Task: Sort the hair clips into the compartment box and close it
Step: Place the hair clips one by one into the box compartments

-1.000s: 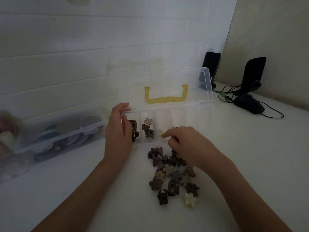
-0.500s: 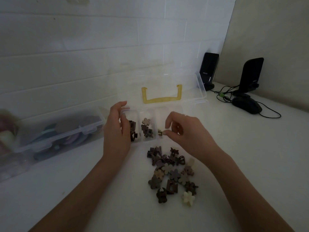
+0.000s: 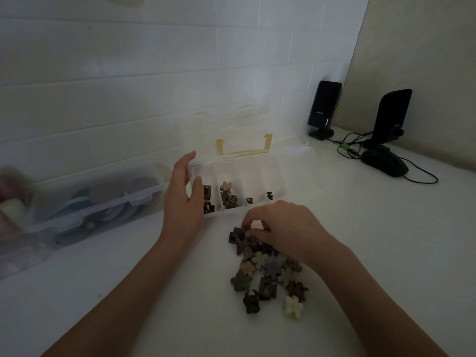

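A clear compartment box (image 3: 291, 171) with a yellow handle stands open on the white table. Its left compartments hold dark and beige hair clips (image 3: 228, 194); two single clips lie further right. My left hand (image 3: 183, 197) grips the box's left end, thumb on the front wall. In front of the box lies a pile of brown, grey and cream hair clips (image 3: 268, 274). My right hand (image 3: 283, 228) is down on the pile's far end, its fingertips pinching a dark clip (image 3: 238, 233).
A long clear lidded container (image 3: 98, 199) with round coloured items lies at the left against the tiled wall. Two black speakers (image 3: 324, 109) and a black mouse (image 3: 383, 163) with cables sit at the back right.
My right hand came back from the box's middle compartments down to the pile and took hold of a dark clip. My left hand stayed on the box.
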